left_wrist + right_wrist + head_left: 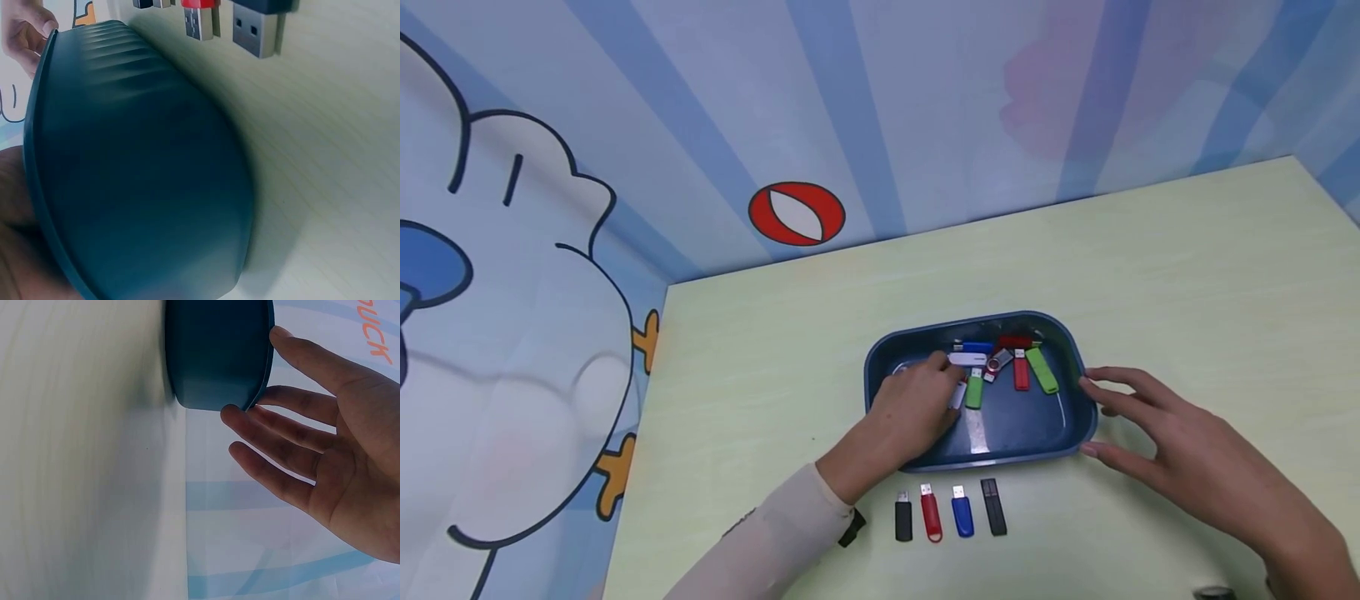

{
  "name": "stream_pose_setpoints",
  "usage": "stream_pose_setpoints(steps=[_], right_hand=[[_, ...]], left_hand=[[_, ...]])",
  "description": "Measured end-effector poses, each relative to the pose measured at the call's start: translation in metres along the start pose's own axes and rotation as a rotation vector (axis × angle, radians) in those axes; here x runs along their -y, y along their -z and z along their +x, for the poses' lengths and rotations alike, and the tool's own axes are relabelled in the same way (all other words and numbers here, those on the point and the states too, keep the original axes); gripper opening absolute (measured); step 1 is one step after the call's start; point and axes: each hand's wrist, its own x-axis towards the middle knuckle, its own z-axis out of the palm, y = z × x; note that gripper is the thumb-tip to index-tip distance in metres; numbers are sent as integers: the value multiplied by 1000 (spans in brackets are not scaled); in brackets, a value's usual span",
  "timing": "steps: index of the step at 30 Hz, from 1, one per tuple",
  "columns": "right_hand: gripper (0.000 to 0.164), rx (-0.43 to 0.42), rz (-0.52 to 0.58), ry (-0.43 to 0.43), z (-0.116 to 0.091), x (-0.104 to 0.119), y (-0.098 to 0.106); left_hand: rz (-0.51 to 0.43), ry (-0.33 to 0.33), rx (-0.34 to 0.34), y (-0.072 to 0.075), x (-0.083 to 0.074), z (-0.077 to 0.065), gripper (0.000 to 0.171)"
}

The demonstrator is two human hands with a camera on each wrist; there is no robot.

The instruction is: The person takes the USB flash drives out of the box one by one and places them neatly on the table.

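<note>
Wall lettering (372, 330) ends "UCK"; right fingers (272, 439) spread at the tray (1011, 429), left fingers (931, 368) among USB sticks (973, 390), their grip unclear.

Head view: illumination was fairly bright and diffuse; source position could not be determined. A pale glare streak (976, 429) lay on the glossy floor of the tray (1022, 427). A soft shadow fell on the table (775, 333) beneath the right hand (1195, 454). Left wrist view was dimmer and bluish, the tray's wall smooth and soft in focus. Right wrist view showed a broad, blurry-edged table shadow.
</note>
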Motion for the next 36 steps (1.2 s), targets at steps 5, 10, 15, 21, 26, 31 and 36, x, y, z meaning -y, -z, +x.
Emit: stream_pose_setpoints(steps=[5,10,15,21,26,31,36], right_hand=[[70,6,-3,-4,1,1,-1],[71,11,-9,-11,2,2,-1],[71,11,-6,-11,2,2,0],[70,-1,-3,-9,2,1,-1],[70,4,-2,-8,1,1,-2],[71,-2,-6,-5,2,1,-1],[71,-3,-5,-12,1,1,-1]], left_hand=[[48,-15,1,1,0,1,44],[60,-18,6,1,1,2,46],[52,-1,12,2,0,3,46],[34,6,8,1,0,3,45],[24,8,2,0,1,2,46],[25,4,-7,1,0,2,49],[37,-8,-16,1,-1,2,53]])
